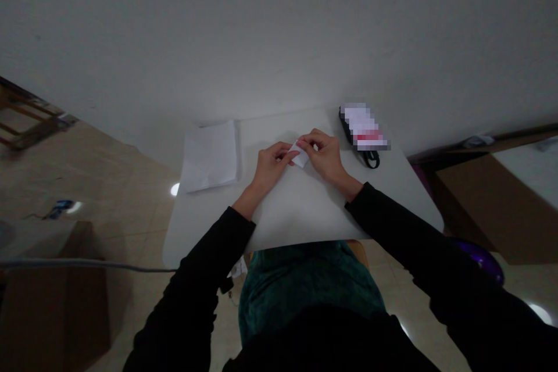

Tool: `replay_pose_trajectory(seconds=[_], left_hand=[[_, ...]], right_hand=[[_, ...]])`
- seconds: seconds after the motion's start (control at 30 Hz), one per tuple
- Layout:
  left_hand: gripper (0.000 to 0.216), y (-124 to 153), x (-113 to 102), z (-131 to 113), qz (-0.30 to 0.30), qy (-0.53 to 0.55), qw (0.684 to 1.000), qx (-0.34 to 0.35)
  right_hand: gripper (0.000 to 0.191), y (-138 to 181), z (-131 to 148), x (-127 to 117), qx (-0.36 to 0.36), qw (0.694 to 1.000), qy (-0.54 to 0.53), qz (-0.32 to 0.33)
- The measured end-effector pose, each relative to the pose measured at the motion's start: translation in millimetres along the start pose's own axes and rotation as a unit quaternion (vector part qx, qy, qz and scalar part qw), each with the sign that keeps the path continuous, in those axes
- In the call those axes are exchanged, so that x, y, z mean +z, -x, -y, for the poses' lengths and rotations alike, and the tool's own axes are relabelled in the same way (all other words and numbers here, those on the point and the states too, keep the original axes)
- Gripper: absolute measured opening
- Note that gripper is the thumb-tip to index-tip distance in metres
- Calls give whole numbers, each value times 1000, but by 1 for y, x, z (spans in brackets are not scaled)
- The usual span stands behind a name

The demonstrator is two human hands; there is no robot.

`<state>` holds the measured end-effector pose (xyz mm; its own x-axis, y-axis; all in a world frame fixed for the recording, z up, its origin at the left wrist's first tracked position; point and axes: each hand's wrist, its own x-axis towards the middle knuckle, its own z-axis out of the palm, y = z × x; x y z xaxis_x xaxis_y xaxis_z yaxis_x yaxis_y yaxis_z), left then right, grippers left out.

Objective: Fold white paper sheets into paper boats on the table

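Note:
A small folded piece of white paper [300,158] is held between my two hands, just above the white table [288,215]. My left hand [274,164] pinches its left edge between thumb and fingers. On the other side, my right hand [323,154] grips the paper's upper right part with thumb and fingertips. The fingers partly cover the paper, so its full shape is hidden. To the left of my left hand lies a stack of white paper sheets [210,156].
A pixelated white and red item [364,127] with a black strap [372,159] lies at the table's back right. A wall [279,40] rises behind the table. Cardboard boxes stand on the floor at the left [87,296] and right [501,203]. A grey cable [87,264] runs in from the left.

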<state>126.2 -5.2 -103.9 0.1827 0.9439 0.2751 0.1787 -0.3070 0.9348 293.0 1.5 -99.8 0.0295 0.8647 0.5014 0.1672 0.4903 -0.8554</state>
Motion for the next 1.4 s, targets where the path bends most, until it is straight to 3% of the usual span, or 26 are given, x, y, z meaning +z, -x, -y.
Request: replay_pose_trajectory(seconds=[0.23, 0.33, 0.4, 0.53, 0.73, 0.8, 1.0, 1.1, 1.23, 1.4], left_hand=[[21, 1, -5, -1, 23, -84, 996, 16], [21, -1, -1, 0, 6, -50, 999, 9], [24, -1, 3, -1, -29, -12, 1000, 0], [26, 0, 5, -4, -73, 27, 997, -14], [21, 2, -3, -9, -82, -113, 989, 37], [21, 0, -4, -9, -89, -81, 992, 35], [29, 0, -2, -12, -146, 19, 989, -17], [39, -1, -4, -15, -124, 42, 990, -44], [55, -3, -5, -11, -43, 90, 992, -76], [51, -1, -2, -10, -3, 95, 993, -74]], right_hand=[[26, 1, 0, 1, -5, 999, -18, 47], [28, 1, -5, 5, 22, 999, -30, 11], [41, 2, -7, 8, 73, 996, -58, -12], [55, 7, -5, 10, 149, 985, -58, 67], [61, 6, 2, 1, 137, 978, -36, 154], [58, 4, 3, 0, 162, 967, -66, 185], [54, 9, 8, 7, 220, 937, -187, 195], [56, 11, 11, 8, 206, 946, -190, 162], [57, 7, 9, 2, 171, 965, -170, 106], [55, 2, 0, 2, 161, 971, -154, 86]])
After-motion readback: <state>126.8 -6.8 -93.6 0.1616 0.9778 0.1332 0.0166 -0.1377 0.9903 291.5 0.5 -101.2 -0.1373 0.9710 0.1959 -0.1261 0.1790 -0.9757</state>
